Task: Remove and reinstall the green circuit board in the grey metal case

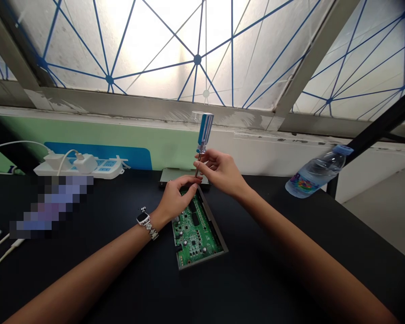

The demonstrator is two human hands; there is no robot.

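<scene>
A screwdriver (pixel 205 128) with a blue-and-clear striped handle stands nearly upright, its shaft pointing down. My right hand (pixel 222 173) pinches the shaft below the handle between thumb and fingers. Lower down, my left hand (pixel 177 198) closes thumb and index finger around the shaft's bottom end. The tip is hidden there, and I cannot tell whether a screw is at it. Beneath my left hand lies a green circuit board (pixel 197 238) in a grey metal frame (pixel 216 225). My left hand and wrist cover part of its upper left side.
Behind the board is a flat grey metal piece (pixel 170 174). A white power strip (pixel 111 168) with plugged-in chargers stands at the back left, cables running off left. A tilted water bottle (pixel 315 173) is at the right, near a black post. The black table (pixel 121 279) meets the wall below the windows.
</scene>
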